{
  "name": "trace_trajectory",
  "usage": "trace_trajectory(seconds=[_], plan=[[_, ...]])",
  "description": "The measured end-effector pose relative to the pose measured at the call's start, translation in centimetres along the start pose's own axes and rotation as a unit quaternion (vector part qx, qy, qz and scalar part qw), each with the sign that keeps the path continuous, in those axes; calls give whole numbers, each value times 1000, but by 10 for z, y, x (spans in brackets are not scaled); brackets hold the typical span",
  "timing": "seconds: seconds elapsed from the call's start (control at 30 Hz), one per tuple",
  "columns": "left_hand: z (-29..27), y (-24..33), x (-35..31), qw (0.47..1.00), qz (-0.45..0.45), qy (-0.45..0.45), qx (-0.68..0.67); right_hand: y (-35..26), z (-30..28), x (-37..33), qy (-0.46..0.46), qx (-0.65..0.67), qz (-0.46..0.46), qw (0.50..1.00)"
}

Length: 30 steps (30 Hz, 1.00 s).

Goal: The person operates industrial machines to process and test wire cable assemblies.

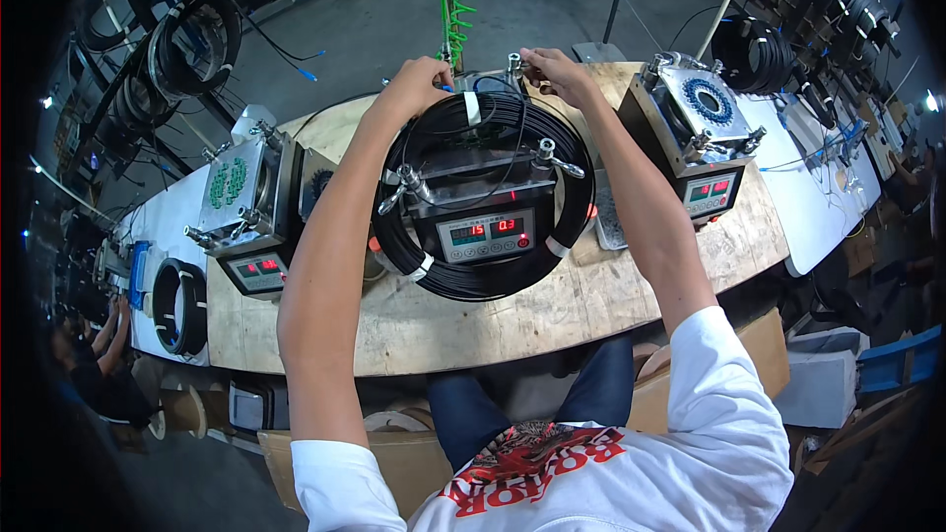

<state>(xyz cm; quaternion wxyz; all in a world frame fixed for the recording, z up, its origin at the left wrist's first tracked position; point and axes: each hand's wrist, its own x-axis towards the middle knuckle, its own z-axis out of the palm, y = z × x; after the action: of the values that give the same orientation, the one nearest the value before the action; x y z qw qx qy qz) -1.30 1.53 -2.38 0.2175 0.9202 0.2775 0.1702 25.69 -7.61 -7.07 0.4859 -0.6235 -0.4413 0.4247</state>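
A coil of black cable (pixel 564 153) hangs around the middle polishing machine (pixel 486 227), which has a lit red display. Bands of white tape bind the coil. My left hand (pixel 419 84) is closed at the machine's far left corner, with a small blue cable tip showing beside its fingers. My right hand (pixel 559 75) is closed at the far right corner, fingertips on the lever of a metal clamp knob (pixel 514 62). Two more clamp knobs stand on the near corners, one a silver clamp knob (pixel 546 150). The coil and fingers partly hide the machine's top.
To the left stands a similar machine (pixel 258 271) with green pieces on its plate; to the right, another machine (pixel 711 192) carries a blue ring of pieces. A black coil (pixel 179 307) lies at far left. A green spiral hose (pixel 461 0) hangs behind the wooden table (pixel 473 335).
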Motion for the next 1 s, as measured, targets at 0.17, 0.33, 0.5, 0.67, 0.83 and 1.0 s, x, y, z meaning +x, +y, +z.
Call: trace_trajectory(seconds=[0.17,0.33,0.5,0.67,0.83,1.0], plan=[[-1,-3,-2,1000,-12,5,-1,-1,16,-3,32,53,7,998],[-3,1,-6,1000,-1,10,2,-6,19,-2,55,-1,25,998],[-2,2,-3,1000,-16,10,-6,3,21,12,131,-185,-4,974],[0,-7,-1,1000,-20,21,1,-6,28,-27,145,-182,-90,968],[-7,-17,0,999,-36,-2,-7,-34,72,-113,193,-245,-344,886],[-22,14,-8,978,-135,-56,-149,-20,98,-156,232,-429,-377,788]])
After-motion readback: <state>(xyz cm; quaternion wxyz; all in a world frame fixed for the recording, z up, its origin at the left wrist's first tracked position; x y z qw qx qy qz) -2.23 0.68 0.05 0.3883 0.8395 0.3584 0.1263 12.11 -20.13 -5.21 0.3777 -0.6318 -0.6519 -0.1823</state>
